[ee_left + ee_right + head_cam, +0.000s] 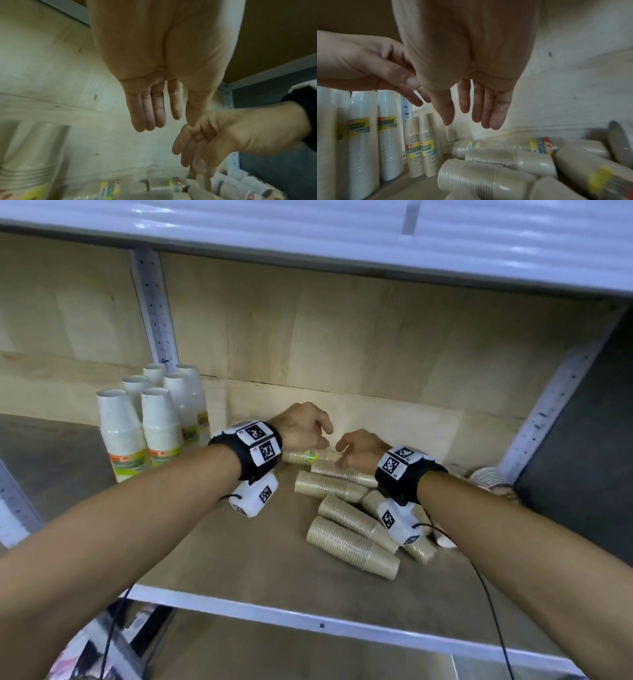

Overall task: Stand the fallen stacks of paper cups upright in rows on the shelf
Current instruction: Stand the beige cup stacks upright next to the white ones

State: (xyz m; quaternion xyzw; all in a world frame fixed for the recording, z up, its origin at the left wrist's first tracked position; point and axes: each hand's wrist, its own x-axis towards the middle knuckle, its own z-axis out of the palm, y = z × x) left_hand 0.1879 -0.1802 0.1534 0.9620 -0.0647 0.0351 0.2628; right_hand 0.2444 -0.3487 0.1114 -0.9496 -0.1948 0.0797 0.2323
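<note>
Several fallen stacks of beige paper cups [352,544] lie criss-crossed on the shelf's right half, also seen close in the right wrist view [488,180]. A wrapped stack with a yellow label [308,456] [505,144] lies at the back of the pile. Tall white stacks [120,433] [363,135] stand upright in rows at the left, with two short beige stacks [423,148] upright beside them. My left hand [323,436] [154,121] and right hand [342,453] [471,119] hover close together over the back of the pile, fingers straight and pointing down, holding nothing.
The shelf board's white front edge [308,618] runs below my forearms. Perforated posts stand at the back left [154,313] and right [548,412]. The upper shelf [342,234] hangs overhead. Another fallen white stack [486,475] lies by the right post.
</note>
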